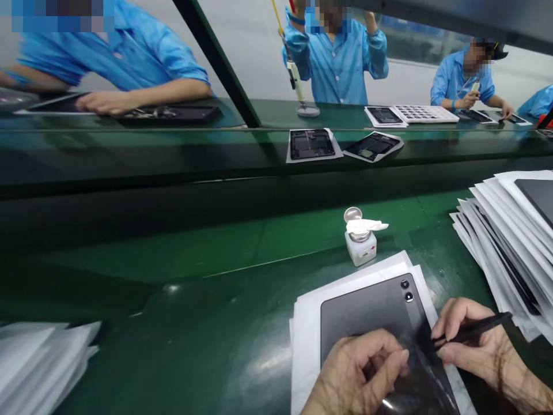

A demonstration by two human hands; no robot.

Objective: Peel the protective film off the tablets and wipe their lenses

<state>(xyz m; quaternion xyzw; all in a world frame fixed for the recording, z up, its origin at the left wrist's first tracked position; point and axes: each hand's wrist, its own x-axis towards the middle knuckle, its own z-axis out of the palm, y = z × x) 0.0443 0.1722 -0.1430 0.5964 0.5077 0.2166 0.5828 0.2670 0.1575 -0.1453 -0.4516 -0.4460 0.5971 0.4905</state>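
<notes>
The dark grey flat tablet back [367, 314], two small round lenses at its far corner, lies on a pile of white foam sheets [309, 323] right in front of you on the glossy green bench [207, 346]. Your left hand [358, 374] is closed in a pinch on a clear glossy film [417, 380] lifted from the tablet's near right corner. Your right hand [475, 349] is curled around a thin black pointed stick [479, 325], its tip at the film's edge. You seem early in the peel; carrying on calls for a low, even pull, tip off the grey surface. Beyond stands a small white dispenser bottle [360, 248]. The tablet's near edge is cut off, and the film's extent is hard to make out.
</notes>
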